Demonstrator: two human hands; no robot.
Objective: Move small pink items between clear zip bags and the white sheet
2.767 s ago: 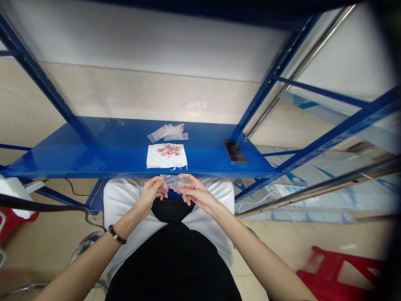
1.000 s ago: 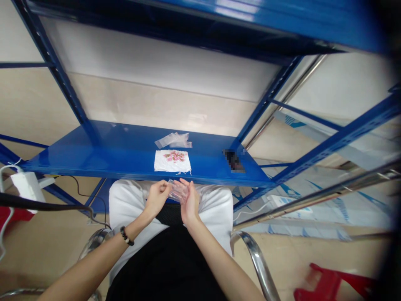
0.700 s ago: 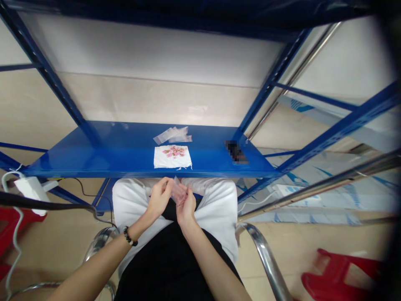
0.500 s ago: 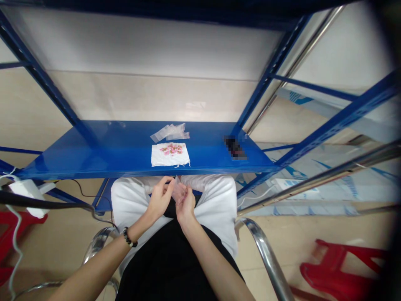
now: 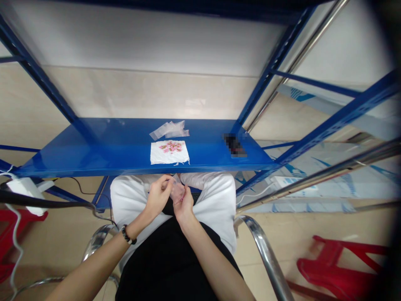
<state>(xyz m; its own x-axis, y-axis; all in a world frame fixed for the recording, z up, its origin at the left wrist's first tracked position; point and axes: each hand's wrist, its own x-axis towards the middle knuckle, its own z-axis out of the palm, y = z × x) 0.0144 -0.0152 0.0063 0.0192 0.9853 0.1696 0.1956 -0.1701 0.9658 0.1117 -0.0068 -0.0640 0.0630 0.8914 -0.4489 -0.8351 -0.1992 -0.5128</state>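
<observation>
Over my lap, just below the shelf's front edge, both hands are at a small clear plastic bag (image 5: 177,190). My left hand (image 5: 159,193) pinches the bag's left side with bent fingers. Around its right and lower side, the fingers of my right hand (image 5: 185,204) are curled. Small pinkish bits show at the bag near the right palm; I cannot tell whether they are inside it. On the shelf ahead lies a white cloth (image 5: 159,155) with a cluster of small pink and green pieces (image 5: 171,146) on it. Several flat clear bags (image 5: 171,130) lie behind the cloth.
The blue shelf (image 5: 103,154) has uprights on both sides. A dark, pixelated object (image 5: 234,145) lies at its right end. A white power strip (image 5: 26,195) with cables hangs at left. Chair armrests (image 5: 261,246) flank me, and a red stool (image 5: 338,263) stands on the floor at right.
The view has shifted slightly. Both hands stay on the bag over my lap, with only small finger movements; the bag shows a little more between them.
</observation>
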